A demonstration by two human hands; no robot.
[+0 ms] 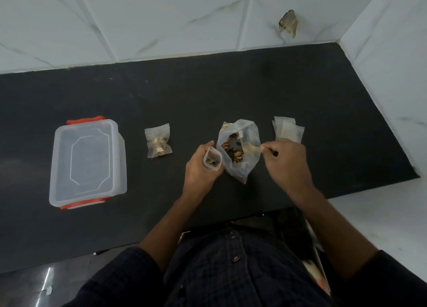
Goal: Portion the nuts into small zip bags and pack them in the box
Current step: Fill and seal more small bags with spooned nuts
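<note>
Fingers of left hand (pixel 201 166) clasp crinkly clear zip bag (pixel 212 160); right hand (pixel 285 155) seemingly pinches blurred nuts (pixel 250 148).

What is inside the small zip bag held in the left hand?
The small zip bag gripped by the left hand is open at the top, with a few nuts visible at its bottom. The fingers cover its lower part, so the full amount cannot be seen.
</note>
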